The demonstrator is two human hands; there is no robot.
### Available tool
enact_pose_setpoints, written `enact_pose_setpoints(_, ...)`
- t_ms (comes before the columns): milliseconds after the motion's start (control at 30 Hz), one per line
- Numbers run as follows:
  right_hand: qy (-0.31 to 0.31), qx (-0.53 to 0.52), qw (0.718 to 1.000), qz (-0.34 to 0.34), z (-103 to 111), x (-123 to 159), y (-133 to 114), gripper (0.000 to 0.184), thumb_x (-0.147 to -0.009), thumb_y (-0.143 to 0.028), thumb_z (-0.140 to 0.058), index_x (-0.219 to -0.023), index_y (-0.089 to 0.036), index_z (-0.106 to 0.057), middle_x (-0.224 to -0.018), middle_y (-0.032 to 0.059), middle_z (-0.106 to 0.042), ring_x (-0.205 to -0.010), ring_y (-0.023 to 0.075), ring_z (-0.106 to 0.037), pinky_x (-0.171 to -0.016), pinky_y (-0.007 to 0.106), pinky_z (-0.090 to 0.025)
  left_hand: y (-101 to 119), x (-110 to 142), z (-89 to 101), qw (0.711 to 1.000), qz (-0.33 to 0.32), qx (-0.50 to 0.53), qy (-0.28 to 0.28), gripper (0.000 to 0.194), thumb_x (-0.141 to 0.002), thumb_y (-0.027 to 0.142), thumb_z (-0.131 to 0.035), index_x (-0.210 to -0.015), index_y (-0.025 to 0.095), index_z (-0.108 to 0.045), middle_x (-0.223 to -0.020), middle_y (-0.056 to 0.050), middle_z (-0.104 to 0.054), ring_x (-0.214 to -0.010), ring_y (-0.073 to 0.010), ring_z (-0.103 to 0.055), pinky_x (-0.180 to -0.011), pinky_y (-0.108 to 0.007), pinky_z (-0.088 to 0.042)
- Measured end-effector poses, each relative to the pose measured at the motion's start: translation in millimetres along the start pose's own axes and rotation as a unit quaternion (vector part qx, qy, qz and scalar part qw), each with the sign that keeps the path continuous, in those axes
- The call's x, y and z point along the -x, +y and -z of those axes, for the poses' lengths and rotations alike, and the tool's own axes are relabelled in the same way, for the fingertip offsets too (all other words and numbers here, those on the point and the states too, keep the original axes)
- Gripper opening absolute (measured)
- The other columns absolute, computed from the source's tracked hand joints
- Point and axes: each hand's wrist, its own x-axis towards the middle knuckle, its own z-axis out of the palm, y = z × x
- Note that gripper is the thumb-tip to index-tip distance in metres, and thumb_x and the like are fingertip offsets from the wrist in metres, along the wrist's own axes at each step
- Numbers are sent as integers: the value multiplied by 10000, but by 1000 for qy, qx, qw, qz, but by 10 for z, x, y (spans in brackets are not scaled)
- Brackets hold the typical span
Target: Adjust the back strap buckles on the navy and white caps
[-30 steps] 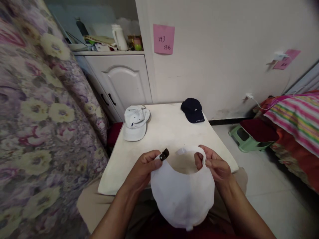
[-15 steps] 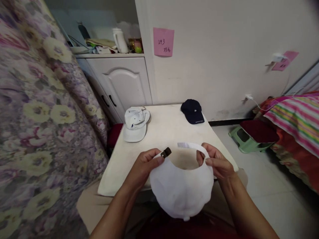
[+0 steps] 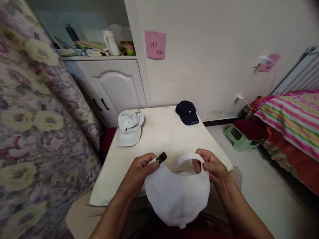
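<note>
I hold a white cap [image 3: 177,196] in front of me over the near edge of the small white table [image 3: 164,132], its back opening facing up. My left hand [image 3: 139,172] pinches the strap end that carries a dark buckle [image 3: 161,157]. My right hand [image 3: 211,167] is closed on the loose white strap [image 3: 187,158], which curves toward the buckle without reaching it. A gap remains between strap tip and buckle.
A pale cap [image 3: 129,127] lies at the table's far left and a navy cap [image 3: 186,113] at its far right. A flowered cover [image 3: 37,132] hangs at my left, a white cupboard [image 3: 112,86] stands behind, and a green stool [image 3: 240,134] and striped bedding [image 3: 291,116] are at the right.
The cap has dropped slightly and come nearer to me. The loose strap has bent down and left, closer to the buckle. My view has shifted a little to the right.
</note>
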Motion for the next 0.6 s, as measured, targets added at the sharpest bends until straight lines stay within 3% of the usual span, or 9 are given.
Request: enact_pose_setpoints(600,0,-15,1000,6,-20,-85,3,256,-718,-322,-812,-833,-151,-660,-678,23,-665,-521,103,-563,-480,188,-437,-8,-20,10,1000,-2,13,1,255,-739,351,-773,-748,138,-634,-620,-2,-618,-486,-93,-523,-475,-187,-339)
